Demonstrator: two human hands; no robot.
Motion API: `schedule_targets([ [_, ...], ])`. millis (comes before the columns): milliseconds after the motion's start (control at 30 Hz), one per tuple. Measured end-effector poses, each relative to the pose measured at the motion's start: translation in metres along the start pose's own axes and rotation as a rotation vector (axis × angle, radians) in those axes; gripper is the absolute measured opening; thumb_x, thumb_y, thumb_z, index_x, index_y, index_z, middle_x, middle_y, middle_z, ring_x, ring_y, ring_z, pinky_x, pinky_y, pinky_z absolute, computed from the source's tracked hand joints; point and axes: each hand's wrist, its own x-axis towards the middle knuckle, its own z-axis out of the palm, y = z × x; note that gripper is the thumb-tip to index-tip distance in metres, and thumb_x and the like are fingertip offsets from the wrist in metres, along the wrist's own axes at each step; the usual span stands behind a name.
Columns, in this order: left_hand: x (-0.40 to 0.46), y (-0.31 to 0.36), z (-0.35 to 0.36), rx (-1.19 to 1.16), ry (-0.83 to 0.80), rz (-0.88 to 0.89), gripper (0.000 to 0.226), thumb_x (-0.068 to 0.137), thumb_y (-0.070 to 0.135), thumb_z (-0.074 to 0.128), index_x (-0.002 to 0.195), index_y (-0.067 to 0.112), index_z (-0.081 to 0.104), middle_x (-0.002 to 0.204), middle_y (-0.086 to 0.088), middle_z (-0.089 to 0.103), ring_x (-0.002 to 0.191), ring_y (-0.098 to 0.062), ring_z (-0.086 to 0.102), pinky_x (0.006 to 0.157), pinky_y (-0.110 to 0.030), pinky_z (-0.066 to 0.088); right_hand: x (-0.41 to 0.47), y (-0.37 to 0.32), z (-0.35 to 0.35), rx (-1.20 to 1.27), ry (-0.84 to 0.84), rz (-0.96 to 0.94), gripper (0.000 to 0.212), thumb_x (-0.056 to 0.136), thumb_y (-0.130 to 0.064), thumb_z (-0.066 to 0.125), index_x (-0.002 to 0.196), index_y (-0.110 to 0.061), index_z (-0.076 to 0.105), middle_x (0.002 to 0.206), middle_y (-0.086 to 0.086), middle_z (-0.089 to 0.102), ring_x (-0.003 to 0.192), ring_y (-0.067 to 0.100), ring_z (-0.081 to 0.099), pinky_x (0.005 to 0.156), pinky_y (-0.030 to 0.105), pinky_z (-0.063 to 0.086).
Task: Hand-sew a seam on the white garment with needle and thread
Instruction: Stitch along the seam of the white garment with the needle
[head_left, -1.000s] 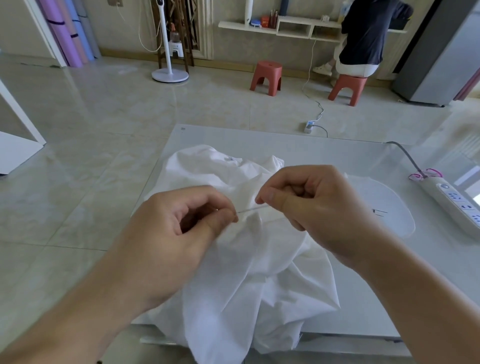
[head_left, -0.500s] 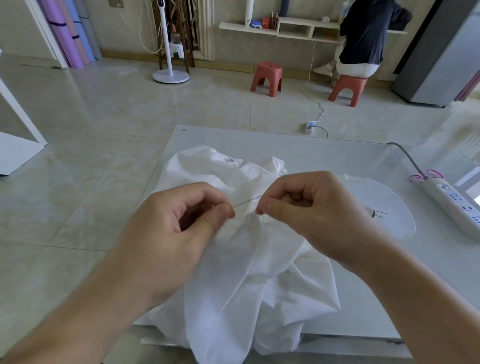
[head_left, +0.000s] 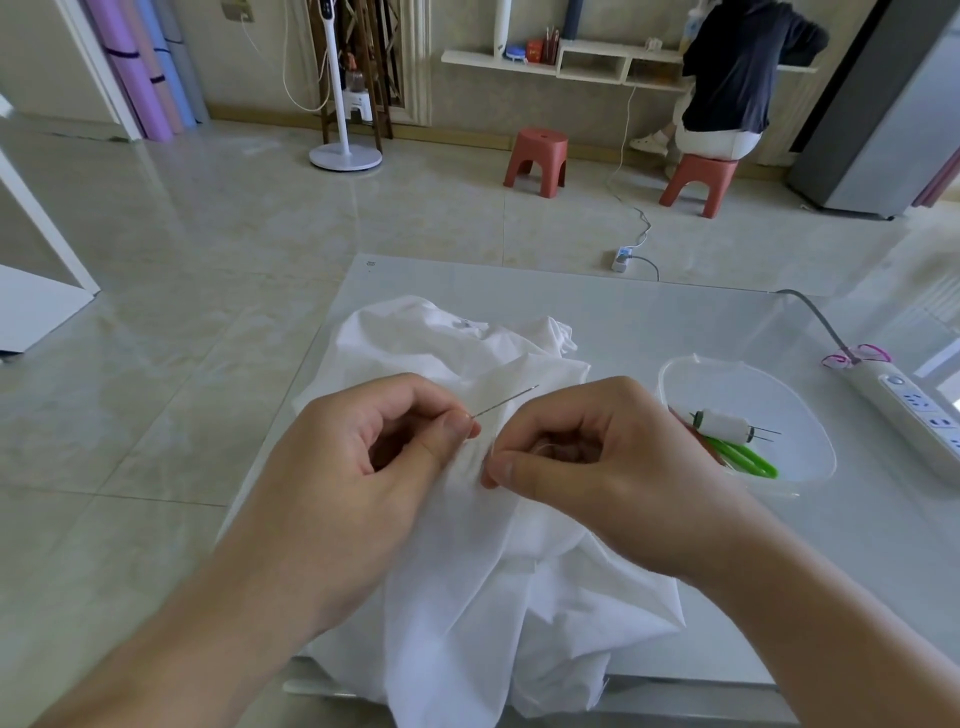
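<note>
**White cloth under both your hands, needle pinched in the left**

White crumpled cotton garment (head_left: 457, 587) lies heaped on the pale glass-topped table (head_left: 649, 322), spilling over the near edge. Your left hand (head_left: 363, 467) pinches the thin steel needle (head_left: 504, 401) between thumb and forefinger; its free end slants up and to the right over the cloth. Your right hand (head_left: 597, 467) is curled, thumb and forefinger nipping a fold of the garment just beside the needle; a fine white thread (head_left: 492, 448) shows faintly by the thumb. To the right, a clear plastic oval tub (head_left: 675, 374) holds a white thread spool (head_left: 722, 425) and green-handled scissors (head_left: 748, 460). A white power strip (head_left: 914, 410) lies beyond it.
</note>
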Motion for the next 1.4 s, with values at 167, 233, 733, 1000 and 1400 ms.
schedule_targets([
  [167, -0.001, 0.002, 0.003, -0.031, -0.041, -0.009, 0.013, 0.089, 0.042, 0.067, 0.089, 0.039, 0.08, 0.087, 0.006, 0.08, 0.086, -0.019, 0.075, 0.088, -0.057, 0.059, 0.0, -0.003, 0.007, 0.031, -0.055, -0.017, 0.018, 0.092, -0.004, 0.067, 0.074, -0.007, 0.069, 0.067, 0.013, 0.054, 0.061, 0.015, 0.043, 0.059, 0.025, 0.036],
  [233, -0.001, 0.0, 0.003, -0.038, -0.051, 0.001, 0.008, 0.094, 0.038, 0.072, 0.092, 0.039, 0.08, 0.089, 0.006, 0.08, 0.087, -0.019, 0.076, 0.089, -0.058, 0.059, 0.0, -0.004, 0.012, 0.025, -0.057, -0.021, 0.015, 0.088, -0.01, 0.063, 0.073, -0.006, 0.062, 0.073, 0.021, 0.05, 0.065, 0.026, 0.039, 0.06, 0.034, 0.034],
  [733, -0.003, -0.001, 0.008, -0.083, -0.039, -0.005, 0.016, 0.084, 0.048, 0.075, 0.095, 0.038, 0.078, 0.071, -0.005, 0.068, 0.074, -0.037, 0.063, 0.069, -0.053, 0.053, -0.004, -0.005, 0.025, -0.42, 0.01, -0.067, 0.03, 0.089, -0.021, 0.058, 0.062, -0.022, 0.045, 0.056, -0.005, 0.046, 0.054, 0.015, 0.042, 0.05, 0.021, 0.033],
  [1000, -0.002, -0.003, 0.007, -0.071, 0.081, -0.008, 0.015, 0.088, 0.05, 0.075, 0.094, 0.037, 0.076, 0.082, 0.005, 0.078, 0.075, -0.014, 0.071, 0.072, -0.039, 0.053, 0.0, 0.005, 0.012, 0.213, 0.196, 0.063, 0.02, 0.081, -0.032, 0.077, 0.1, -0.025, 0.081, 0.094, -0.005, 0.077, 0.091, 0.012, 0.07, 0.088, 0.034, 0.056],
  [1400, -0.001, -0.002, 0.007, -0.05, 0.01, -0.046, 0.031, 0.077, 0.06, 0.071, 0.096, 0.037, 0.076, 0.081, 0.004, 0.077, 0.077, -0.018, 0.073, 0.079, -0.051, 0.058, 0.004, 0.0, 0.032, 0.683, 0.302, 0.085, 0.017, 0.09, 0.0, 0.074, 0.08, -0.013, 0.076, 0.081, 0.008, 0.069, 0.08, 0.015, 0.061, 0.077, 0.025, 0.051],
])
